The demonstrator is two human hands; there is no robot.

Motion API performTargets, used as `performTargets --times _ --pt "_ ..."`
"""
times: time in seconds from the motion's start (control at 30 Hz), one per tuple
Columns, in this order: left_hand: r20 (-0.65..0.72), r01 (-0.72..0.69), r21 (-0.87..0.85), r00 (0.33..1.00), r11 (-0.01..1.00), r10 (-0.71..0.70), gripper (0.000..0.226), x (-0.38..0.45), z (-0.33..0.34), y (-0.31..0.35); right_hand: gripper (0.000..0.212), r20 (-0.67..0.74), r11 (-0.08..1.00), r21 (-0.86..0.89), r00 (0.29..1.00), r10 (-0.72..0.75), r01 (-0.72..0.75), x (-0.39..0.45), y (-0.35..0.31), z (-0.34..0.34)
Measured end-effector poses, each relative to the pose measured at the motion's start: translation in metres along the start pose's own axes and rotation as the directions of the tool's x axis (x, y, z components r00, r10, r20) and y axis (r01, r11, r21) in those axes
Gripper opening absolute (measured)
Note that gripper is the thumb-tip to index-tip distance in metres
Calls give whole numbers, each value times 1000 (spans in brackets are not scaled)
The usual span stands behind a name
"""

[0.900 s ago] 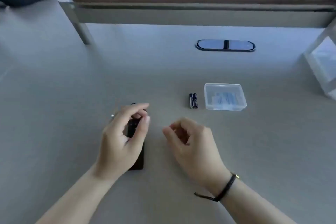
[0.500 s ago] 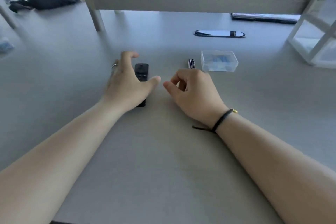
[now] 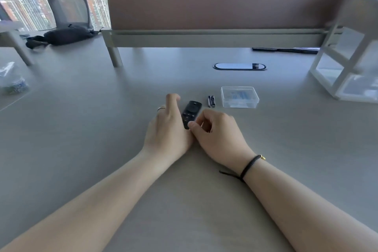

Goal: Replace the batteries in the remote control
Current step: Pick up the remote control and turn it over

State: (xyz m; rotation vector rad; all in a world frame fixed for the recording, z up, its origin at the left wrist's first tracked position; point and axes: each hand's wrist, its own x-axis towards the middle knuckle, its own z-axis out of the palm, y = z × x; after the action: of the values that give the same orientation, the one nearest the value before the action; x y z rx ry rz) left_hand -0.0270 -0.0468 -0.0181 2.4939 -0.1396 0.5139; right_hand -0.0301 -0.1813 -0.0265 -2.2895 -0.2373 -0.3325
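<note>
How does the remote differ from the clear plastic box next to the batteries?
The remote is black, slim and opaque; the clear plastic box is see-through, wider and boxy. The remote lies between the left hand and right hand, with the right thumb on it; the box sits untouched. Both rest on the grey table, flanking the batteries.

The near end of the remote control (image 3: 191, 113) is hidden under the left hand (image 3: 168, 131) and the right hand (image 3: 217, 133), so the grip on it cannot be judged. Right of the remote control, the two batteries (image 3: 212, 101) are too small to read. Beyond them, the clear box (image 3: 239, 96) holds blurred blue contents. The white rack (image 3: 347, 63) is cut off by the right edge.
</note>
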Motion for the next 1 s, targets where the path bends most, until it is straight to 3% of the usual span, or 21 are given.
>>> performTargets --times 0.13,0.23,0.33,0.43,0.53,0.63,0.7,0.77,0.87,1.0 --pt "50 -73 187 997 980 65 51 -7 -5 5 14 23 1000 27 1000 5 -5 -3 0 -2" --pt "115 -47 237 993 970 20 50 -8 -17 6 16 51 1000 -12 999 14 -13 -5 -4 -1" --pt "129 9 121 991 993 -25 51 -6 -27 0 23 50 1000 8 998 26 -27 -6 -7 -2" --pt "165 131 -120 980 984 -111 47 -3 -31 -10 31 41 994 102 998 41 -45 -7 -9 -7" --pt "259 398 -429 914 811 -312 34 4 -31 -12 33 67 984 161 996 63 -73 -6 -9 -10" --pt "417 565 -728 814 388 -404 26 7 -32 -2 28 103 984 156 992 69 -85 -6 -7 -10" --pt "499 594 -781 780 195 -377 28 6 -33 6 24 124 988 136 991 56 -73 -7 -7 -10" --pt "525 585 -804 783 109 -333 33 3 -30 12 22 126 989 134 991 49 -66 -7 -7 -10" --pt "540 572 -818 799 58 -264 33 -2 -24 18 20 119 977 191 990 72 -94 -7 -7 -12" --pt "540 554 -825 832 117 -128 32 -5 -19 15 21 127 967 224 988 93 -119 -5 -7 -12"
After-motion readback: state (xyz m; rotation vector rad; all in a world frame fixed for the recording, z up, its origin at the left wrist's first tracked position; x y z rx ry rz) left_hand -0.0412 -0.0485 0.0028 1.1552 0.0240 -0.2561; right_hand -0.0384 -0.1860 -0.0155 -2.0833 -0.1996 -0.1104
